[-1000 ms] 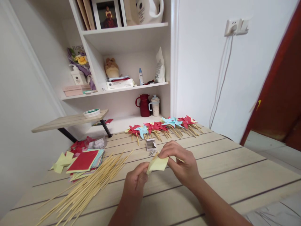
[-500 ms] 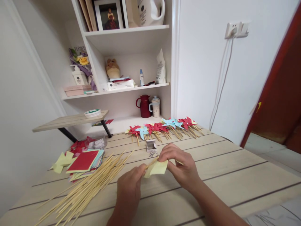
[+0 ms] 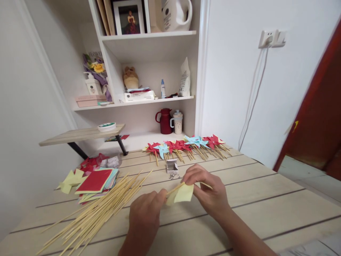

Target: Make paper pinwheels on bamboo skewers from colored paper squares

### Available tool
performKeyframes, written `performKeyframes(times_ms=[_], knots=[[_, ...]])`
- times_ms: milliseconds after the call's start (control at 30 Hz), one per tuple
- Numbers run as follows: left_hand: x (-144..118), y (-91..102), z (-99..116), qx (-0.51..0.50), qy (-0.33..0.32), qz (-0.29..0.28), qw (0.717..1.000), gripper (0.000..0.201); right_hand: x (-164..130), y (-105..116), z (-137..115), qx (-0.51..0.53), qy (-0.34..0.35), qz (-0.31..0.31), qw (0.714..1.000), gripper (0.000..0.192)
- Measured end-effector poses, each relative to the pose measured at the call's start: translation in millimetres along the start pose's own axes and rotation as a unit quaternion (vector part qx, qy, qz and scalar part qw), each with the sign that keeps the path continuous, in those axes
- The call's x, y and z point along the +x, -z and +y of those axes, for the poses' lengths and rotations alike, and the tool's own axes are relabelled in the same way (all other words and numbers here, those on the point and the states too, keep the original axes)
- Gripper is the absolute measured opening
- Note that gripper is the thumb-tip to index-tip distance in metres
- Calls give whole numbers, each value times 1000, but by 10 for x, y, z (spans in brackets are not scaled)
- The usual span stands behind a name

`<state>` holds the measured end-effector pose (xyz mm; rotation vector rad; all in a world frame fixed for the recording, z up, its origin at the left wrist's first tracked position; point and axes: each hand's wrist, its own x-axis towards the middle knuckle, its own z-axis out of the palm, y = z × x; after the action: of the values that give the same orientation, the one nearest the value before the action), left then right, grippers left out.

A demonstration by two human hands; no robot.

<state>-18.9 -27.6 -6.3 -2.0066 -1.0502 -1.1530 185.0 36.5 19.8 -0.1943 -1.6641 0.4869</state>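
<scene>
My left hand [image 3: 145,213] pinches a thin bamboo stick [image 3: 174,188] at the middle of the wooden table [image 3: 266,199]. My right hand [image 3: 207,190] holds a folded yellow paper piece [image 3: 183,193] against the stick's upper end. Both hands meet over the table's near centre. Just beyond them lie a small open box [image 3: 172,165] and some small metal pins [image 3: 173,175].
A loose pile of bamboo sticks [image 3: 98,209] lies to the left. Stacked red, blue and yellow paper squares [image 3: 94,181] sit behind it. A row of finished red and blue pinwheels [image 3: 186,145] lines the far edge. Shelves with a red jug [image 3: 165,121] stand behind.
The hands have lowered slightly and the stick now shows more clearly against the yellow paper. The camera has shifted a little to the left and down.
</scene>
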Motion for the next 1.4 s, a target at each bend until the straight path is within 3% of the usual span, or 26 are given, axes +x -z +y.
performKeyframes(times_ms=[133,333,667,800,1100,1400], knots=[[-44,-4,12,41,1,-41,998,23,-4,15,26,-25,-9,0,1000,30],[-40,-22,37,69,18,-7,997,27,31,28,-14,-65,37,-7,997,26],[-49,10,15,61,5,-34,998,26,68,40,-54,-97,67,-14,993,31],[-22,9,24,71,-5,-20,997,23,74,46,-56,-99,79,-25,992,32],[-5,-20,58,89,-12,9,996,23,45,61,-78,-112,53,-42,991,28],[-64,-46,38,60,10,-47,997,24,76,83,-60,-125,67,-37,989,26]])
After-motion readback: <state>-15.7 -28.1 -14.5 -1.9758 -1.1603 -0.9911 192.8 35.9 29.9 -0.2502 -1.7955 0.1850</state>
